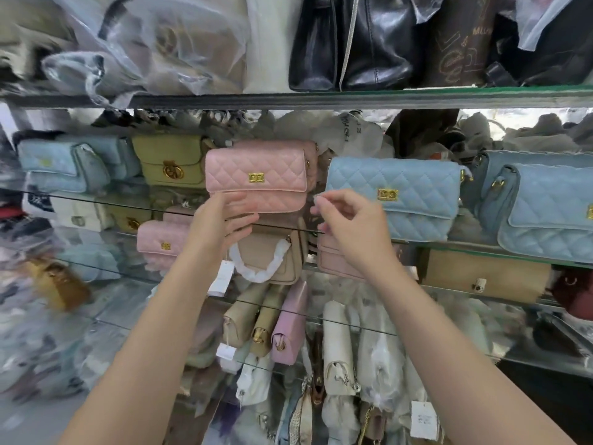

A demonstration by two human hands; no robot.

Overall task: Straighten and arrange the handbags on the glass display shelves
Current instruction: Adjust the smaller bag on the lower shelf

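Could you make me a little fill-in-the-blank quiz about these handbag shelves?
The left hand is at a quilted bag coloured ___.
Its right-hand neighbour is coloured ___.
Both have clasps coloured ___.
The top shelf holds leather bags coloured ___.
Missing: pink, blue, gold, black.

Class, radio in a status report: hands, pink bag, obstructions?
Left hand open, fingertips at base of pink bag. Right hand curled in gap beside blue bag, grip unclear. Pink bag upright on glass shelf, blue bag close beside it.
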